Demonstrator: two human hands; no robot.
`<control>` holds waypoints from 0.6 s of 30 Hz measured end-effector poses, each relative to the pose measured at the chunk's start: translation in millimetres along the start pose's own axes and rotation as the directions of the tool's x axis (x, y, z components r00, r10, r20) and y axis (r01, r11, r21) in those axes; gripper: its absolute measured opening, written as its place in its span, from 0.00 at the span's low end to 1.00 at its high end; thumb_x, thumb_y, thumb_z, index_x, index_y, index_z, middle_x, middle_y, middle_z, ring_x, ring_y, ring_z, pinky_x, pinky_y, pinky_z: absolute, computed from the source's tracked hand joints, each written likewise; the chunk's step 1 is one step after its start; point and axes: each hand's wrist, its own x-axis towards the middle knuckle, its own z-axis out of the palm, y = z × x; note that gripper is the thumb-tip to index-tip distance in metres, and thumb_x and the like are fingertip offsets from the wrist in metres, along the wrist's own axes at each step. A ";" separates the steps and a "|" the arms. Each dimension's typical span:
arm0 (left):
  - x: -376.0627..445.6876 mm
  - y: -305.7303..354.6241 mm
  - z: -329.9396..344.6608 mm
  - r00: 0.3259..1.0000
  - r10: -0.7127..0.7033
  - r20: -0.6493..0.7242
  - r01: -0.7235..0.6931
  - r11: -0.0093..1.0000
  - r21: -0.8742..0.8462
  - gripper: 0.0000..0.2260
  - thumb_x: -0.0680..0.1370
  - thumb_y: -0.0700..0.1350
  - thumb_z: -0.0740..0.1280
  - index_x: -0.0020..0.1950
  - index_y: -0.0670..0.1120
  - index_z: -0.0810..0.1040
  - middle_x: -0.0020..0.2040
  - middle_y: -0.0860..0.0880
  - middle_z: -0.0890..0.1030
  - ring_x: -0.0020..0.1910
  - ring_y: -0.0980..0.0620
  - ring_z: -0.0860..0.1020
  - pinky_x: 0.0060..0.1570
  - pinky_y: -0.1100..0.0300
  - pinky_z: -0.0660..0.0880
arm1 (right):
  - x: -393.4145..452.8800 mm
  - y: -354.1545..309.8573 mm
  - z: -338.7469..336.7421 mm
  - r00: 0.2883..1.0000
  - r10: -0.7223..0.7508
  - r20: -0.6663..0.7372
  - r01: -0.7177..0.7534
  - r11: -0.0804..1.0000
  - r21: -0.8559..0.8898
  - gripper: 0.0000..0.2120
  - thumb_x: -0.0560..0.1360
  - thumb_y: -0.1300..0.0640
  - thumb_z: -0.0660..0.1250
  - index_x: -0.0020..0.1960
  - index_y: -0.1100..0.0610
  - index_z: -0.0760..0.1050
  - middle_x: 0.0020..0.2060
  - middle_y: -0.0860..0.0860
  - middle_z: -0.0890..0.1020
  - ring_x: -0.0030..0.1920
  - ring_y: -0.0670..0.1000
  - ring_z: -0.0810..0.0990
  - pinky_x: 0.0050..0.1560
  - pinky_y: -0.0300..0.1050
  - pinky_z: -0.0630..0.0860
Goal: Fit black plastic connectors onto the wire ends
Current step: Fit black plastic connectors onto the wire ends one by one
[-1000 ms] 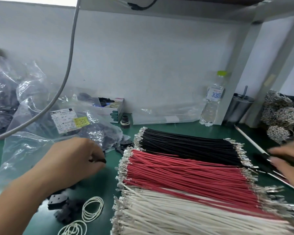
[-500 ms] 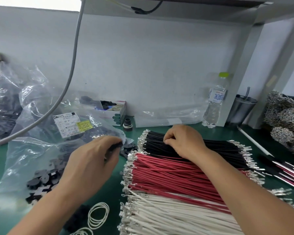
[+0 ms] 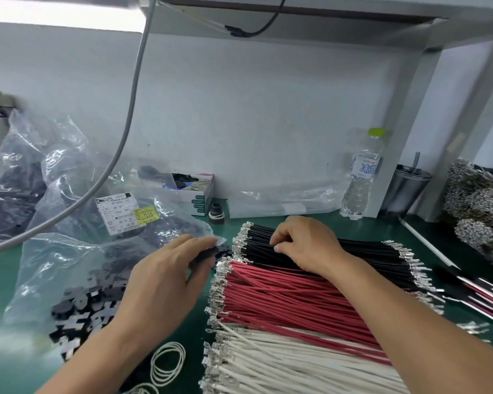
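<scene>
Three flat bundles of wires with metal crimp ends lie side by side on the green mat: black wires (image 3: 367, 251) farthest, red wires (image 3: 282, 300) in the middle, white wires (image 3: 282, 365) nearest. My right hand (image 3: 305, 245) rests on the left part of the black bundle, its fingertips pinching at a black wire. My left hand (image 3: 165, 280) holds a black plastic connector (image 3: 207, 253) between thumb and fingers, just left of the wire ends. A clear bag of black connectors (image 3: 83, 302) lies to the left.
White rubber bands (image 3: 168, 362) lie near the front. A small box (image 3: 197, 194), a black fitting (image 3: 217, 213), a water bottle (image 3: 362, 177) and a metal cup (image 3: 407, 191) stand along the wall. Finished red-white-black assemblies (image 3: 484, 297) lie right. A grey cable (image 3: 120, 149) hangs left.
My right hand came from the far right to the black wire bundle and now picks at it. My left hand moved right with the connector, close to the wire ends.
</scene>
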 end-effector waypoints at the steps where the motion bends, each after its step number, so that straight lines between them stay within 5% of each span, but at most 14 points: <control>1: 0.5 0.2 0.3 1.000 -0.006 -0.002 0.006 1.000 -0.002 0.14 0.75 0.42 0.77 0.59 0.52 0.85 0.49 0.59 0.85 0.34 0.61 0.81 0.35 0.57 0.83 | 0.4 -1.1 -0.8 1.000 0.001 -0.015 -0.002 1.000 -0.011 0.04 0.77 0.51 0.71 0.48 0.43 0.82 0.45 0.38 0.81 0.45 0.41 0.77 0.38 0.37 0.66; 10: 2.6 5.1 -2.9 0.997 -0.077 -0.008 0.076 0.996 -0.055 0.10 0.78 0.46 0.73 0.59 0.54 0.85 0.47 0.62 0.82 0.31 0.64 0.77 0.35 0.55 0.81 | -5.1 -2.9 -30.6 0.975 -0.128 -0.182 0.128 0.992 -0.012 0.09 0.82 0.56 0.63 0.55 0.46 0.79 0.47 0.38 0.77 0.47 0.44 0.75 0.43 0.41 0.66; 14: 2.3 6.9 -0.9 0.991 -0.134 -0.019 0.131 0.984 -0.124 0.10 0.76 0.45 0.74 0.58 0.52 0.86 0.48 0.60 0.84 0.38 0.59 0.82 0.40 0.51 0.83 | -8.6 -10.3 -43.9 0.931 -0.189 -0.312 0.187 0.982 -0.036 0.10 0.81 0.57 0.63 0.54 0.48 0.81 0.46 0.40 0.75 0.46 0.45 0.74 0.45 0.44 0.69; 18: 2.3 9.2 -1.4 0.989 -0.146 -0.012 0.142 0.978 -0.151 0.08 0.76 0.45 0.74 0.54 0.53 0.86 0.46 0.62 0.83 0.41 0.59 0.82 0.40 0.51 0.83 | -15.7 -12.8 -48.9 0.921 -0.258 -0.291 0.224 0.964 -0.144 0.07 0.81 0.54 0.66 0.53 0.49 0.83 0.44 0.42 0.77 0.45 0.47 0.76 0.40 0.43 0.68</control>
